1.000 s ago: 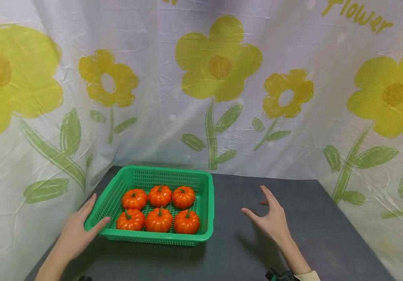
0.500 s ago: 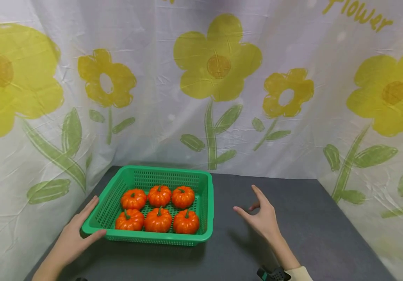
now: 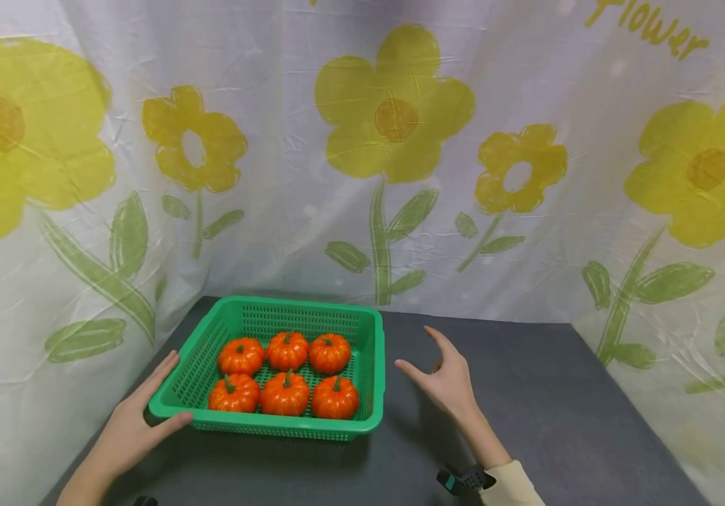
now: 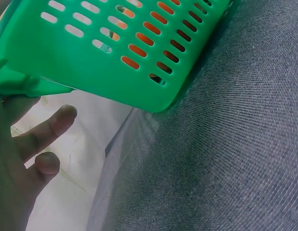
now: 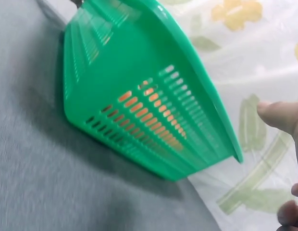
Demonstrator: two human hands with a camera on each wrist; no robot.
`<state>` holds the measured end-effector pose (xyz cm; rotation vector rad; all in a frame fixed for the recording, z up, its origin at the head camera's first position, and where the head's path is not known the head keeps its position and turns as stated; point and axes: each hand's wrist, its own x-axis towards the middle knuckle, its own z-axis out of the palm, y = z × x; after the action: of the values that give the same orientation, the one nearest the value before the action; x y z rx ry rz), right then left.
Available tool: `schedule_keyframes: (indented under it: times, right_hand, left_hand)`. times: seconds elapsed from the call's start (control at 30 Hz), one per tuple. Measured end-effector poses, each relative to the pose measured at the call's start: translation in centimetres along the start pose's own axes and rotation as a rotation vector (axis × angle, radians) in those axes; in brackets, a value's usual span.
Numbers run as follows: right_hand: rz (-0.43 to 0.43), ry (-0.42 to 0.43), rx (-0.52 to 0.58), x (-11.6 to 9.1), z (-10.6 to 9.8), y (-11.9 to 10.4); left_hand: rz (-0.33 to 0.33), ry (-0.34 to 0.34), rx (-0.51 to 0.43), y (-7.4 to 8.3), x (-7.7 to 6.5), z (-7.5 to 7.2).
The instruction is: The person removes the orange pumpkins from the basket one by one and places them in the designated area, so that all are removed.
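A green plastic basket (image 3: 223, 416) with slotted walls stands on the dark table. Inside it sit several small orange pumpkins (image 3: 284, 395) with green stems, in two rows. My left hand (image 3: 123, 430) is at the basket's front left corner, thumb near the front rim and fingers along the left side. In the left wrist view some of its fingers (image 4: 48, 132) extend below the rim, apart from the wall. To the right of the basket my right hand (image 3: 449, 383) holds nothing, thumb and forefinger spread towards it with a gap between.
The dark grey cloth-covered table (image 3: 546, 414) extends to the right of the basket. A white curtain (image 3: 274, 232) painted with yellow flowers encloses the back and both sides. A dark wristband (image 3: 466, 479) is on the right wrist.
My right hand has moved left towards the basket. My left hand has come right up to the basket's front left corner, and the basket and pumpkins have hardly moved.
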<state>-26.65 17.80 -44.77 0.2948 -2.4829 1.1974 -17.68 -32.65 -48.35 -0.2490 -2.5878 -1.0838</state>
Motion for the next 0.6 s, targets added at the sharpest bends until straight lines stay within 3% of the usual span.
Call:
schedule_keyframes:
  times: [0.23,0.6]
  right_hand:
    - [0.009,-0.025,0.017,1.0,1.4,-1.7]
    - [-0.072,-0.049,-0.001,2.4,3.2,-4.5]
  left_hand:
    - [-0.014,-0.001,0.015,0.2,0.0,0.0]
    - [-0.008,0.0,0.005,0.0,-0.2,0.1]
